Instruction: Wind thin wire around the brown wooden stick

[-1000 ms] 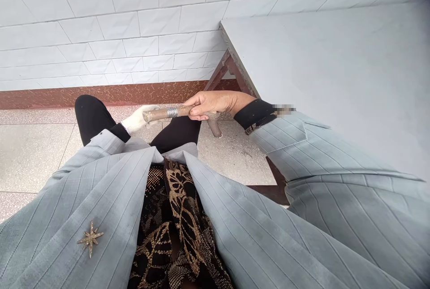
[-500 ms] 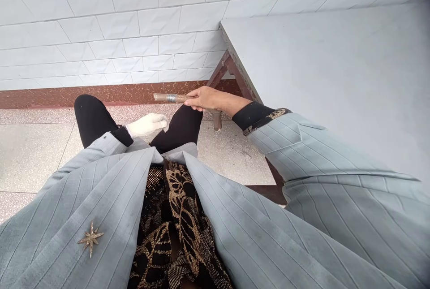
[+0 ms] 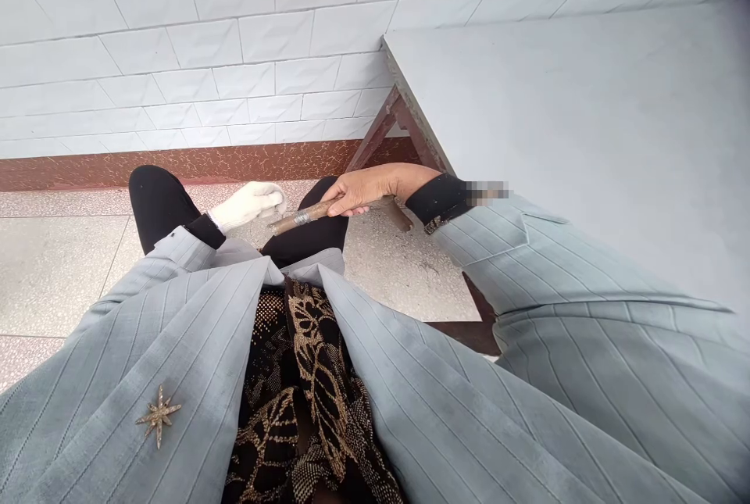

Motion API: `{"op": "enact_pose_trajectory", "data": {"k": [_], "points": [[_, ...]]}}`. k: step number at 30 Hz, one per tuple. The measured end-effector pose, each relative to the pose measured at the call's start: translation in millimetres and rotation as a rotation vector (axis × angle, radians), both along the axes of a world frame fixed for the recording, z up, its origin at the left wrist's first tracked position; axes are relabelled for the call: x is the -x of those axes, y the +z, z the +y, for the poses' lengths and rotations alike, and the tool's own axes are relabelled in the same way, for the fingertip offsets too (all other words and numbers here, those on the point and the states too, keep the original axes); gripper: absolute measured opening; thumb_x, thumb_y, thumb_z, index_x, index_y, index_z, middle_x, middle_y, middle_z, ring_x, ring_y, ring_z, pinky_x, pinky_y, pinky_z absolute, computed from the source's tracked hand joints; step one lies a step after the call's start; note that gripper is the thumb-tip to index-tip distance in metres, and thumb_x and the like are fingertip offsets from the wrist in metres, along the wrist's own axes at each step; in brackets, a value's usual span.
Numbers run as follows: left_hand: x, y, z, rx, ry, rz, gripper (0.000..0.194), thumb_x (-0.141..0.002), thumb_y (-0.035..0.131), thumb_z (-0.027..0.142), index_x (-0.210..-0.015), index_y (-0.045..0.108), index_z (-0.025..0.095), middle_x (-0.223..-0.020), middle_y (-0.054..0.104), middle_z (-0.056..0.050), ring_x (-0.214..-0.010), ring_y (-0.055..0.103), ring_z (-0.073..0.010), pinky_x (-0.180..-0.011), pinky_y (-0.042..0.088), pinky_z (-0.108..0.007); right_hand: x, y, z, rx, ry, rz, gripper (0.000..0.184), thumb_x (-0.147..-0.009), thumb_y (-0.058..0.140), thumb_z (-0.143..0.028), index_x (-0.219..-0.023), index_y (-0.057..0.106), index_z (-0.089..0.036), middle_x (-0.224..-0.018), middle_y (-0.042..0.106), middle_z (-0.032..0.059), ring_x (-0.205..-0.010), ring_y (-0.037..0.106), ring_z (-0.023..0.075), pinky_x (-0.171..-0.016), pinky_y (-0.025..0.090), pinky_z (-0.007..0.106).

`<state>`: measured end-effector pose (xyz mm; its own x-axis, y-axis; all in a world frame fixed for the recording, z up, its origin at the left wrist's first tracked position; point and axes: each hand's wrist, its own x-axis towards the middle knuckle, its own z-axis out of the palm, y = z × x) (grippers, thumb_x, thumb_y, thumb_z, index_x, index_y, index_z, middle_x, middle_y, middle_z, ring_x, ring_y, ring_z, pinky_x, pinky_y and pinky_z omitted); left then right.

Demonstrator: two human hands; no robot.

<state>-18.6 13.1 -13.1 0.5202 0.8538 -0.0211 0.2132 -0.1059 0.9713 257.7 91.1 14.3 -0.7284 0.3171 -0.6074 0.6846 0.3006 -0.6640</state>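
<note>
My right hand [image 3: 357,191] grips a brown wooden stick [image 3: 313,212] bound with silvery wire. Its left end points down and left. On the far side of the hand, a thick stub [image 3: 398,215] branches off it, partly hidden by the wrist. In a white glove, my left hand [image 3: 249,205] is held over my lap with its fingers curled together. A small whitish patch shows at those fingertips, too unclear to name. The gloved fingertips are close to the stick's left end; whether they touch it I cannot tell.
A pale grey tabletop [image 3: 562,113] on reddish-brown legs [image 3: 375,129] stands at my right. White wall tiles [image 3: 234,35] rise in front above a reddish skirting [image 3: 234,159]. Speckled floor tiles [image 3: 58,262] lie below, and my knees [image 3: 158,203] are in black trousers.
The stick first swung up and away from the gloved hand, then came back down with its left end tilted lower. My left hand moved right, then slightly up and back left.
</note>
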Motion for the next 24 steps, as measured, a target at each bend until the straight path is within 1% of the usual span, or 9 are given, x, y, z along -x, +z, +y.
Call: {"op": "enact_pose_trajectory", "data": {"k": [3,7,11,13,16,18,19,21,24], "points": [[3.8,-2.1,2.5,0.046,0.003,-0.026,0.046,-0.093,0.072,0.056,-0.081,0.066,0.012,-0.071,0.063,-0.002,-0.051,0.038,-0.0047,-0.048,0.03,-0.02,1.0,3.8,-2.7,0.077,0.018,0.007,0.048,-0.087,0.077,-0.059,-0.109,0.073,-0.017,-0.065,0.052,-0.004,-0.058,0.046,0.0102,-0.06,0.037,0.029],[5.2,-7.4,3.9,0.083,-0.006,-0.02,0.051,-0.092,0.071,0.062,-0.079,0.065,0.013,-0.056,0.048,0.004,-0.048,0.034,-0.0055,-0.047,0.025,-0.021,0.6,8.0,-5.0,0.158,0.041,0.089,0.047,-0.084,0.08,-0.061,-0.096,0.069,-0.017,-0.067,0.053,-0.0039,-0.058,0.046,0.0087,-0.058,0.037,0.027],[1.1,-12.4,-0.6,0.077,0.056,-0.035,0.046,-0.094,0.071,0.058,-0.082,0.064,0.014,-0.058,0.049,0.004,-0.048,0.036,-0.006,-0.048,0.028,-0.022,-0.1,12.8,-9.3,0.156,0.007,0.22,0.046,-0.085,0.079,-0.06,-0.082,0.063,-0.017,-0.066,0.053,-0.0039,-0.056,0.046,0.0077,-0.058,0.038,0.026],[-2.1,-14.7,-4.1,0.08,0.047,-0.059,0.045,-0.095,0.069,0.057,-0.085,0.064,0.014,-0.058,0.047,0.005,-0.048,0.035,-0.0063,-0.048,0.027,-0.022,2.0,13.4,-11.7,0.108,-0.09,0.321,0.042,-0.088,0.078,-0.057,-0.084,0.062,-0.018,-0.067,0.054,-0.0036,-0.056,0.046,0.0073,-0.058,0.038,0.025],[-6.4,-17.7,-7.8,0.075,-0.006,-0.039,0.047,-0.097,0.064,0.06,-0.086,0.065,0.014,-0.058,0.044,0.006,-0.049,0.034,-0.0068,-0.048,0.026,-0.022,7.7,9.8,-11.9,-0.009,-0.375,0.469,0.035,-0.096,0.071,-0.051,-0.088,0.059,-0.019,-0.069,0.056,-0.0034,-0.055,0.045,0.0069,-0.055,0.037,0.023],[-8.2,-18.8,-8.3,0.041,-0.004,0.031,0.045,-0.098,0.063,0.056,-0.083,0.064,0.014,-0.06,0.048,0.005,-0.051,0.037,-0.0068,-0.05,0.029,-0.022,10.6,5.2,-8.8,-0.094,-0.551,0.48,0.032,-0.1,0.067,-0.048,-0.087,0.057,-0.02,-0.066,0.055,-0.0034,-0.053,0.044,0.0071,-0.053,0.036,0.023],[-8.6,-19.1,-8.2,0.021,0.001,0.083,0.042,-0.099,0.062,0.053,-0.082,0.064,0.014,-0.061,0.05,0.004,-0.051,0.038,-0.0069,-0.051,0.03,-0.022,11.1,2.8,-6.4,-0.14,-0.609,0.451,0.031,-0.1,0.068,-0.045,-0.086,0.056,-0.02,-0.065,0.054,-0.0033,-0.052,0.044,0.0073,-0.052,0.036,0.023],[-8.7,-18.6,-7.5,-0.015,0.009,0.193,0.035,-0.101,0.06,0.043,-0.082,0.064,0.014,-0.061,0.051,0.004,-0.052,0.04,-0.0073,-0.052,0.032,-0.022,10.4,-1.4,-0.9,-0.235,-0.659,0.347,0.029,-0.098,0.072,-0.04,-0.083,0.058,-0.02,-0.062,0.054,-0.0027,-0.05,0.045,0.0078,-0.051,0.037,0.024],[-7.8,-15.0,-6.6,-0.063,0.022,0.281,0.026,-0.099,0.057,0.032,-0.083,0.066,0.014,-0.063,0.054,0.003,-0.055,0.043,-0.008,-0.053,0.033,-0.022,7.4,-5.0,5.7,-0.35,-0.633,0.186,0.024,-0.093,0.077,-0.034,-0.082,0.062,-0.019,-0.063,0.056,-0.0012,-0.05,0.048,0.0088,-0.051,0.039,0.025]]}}
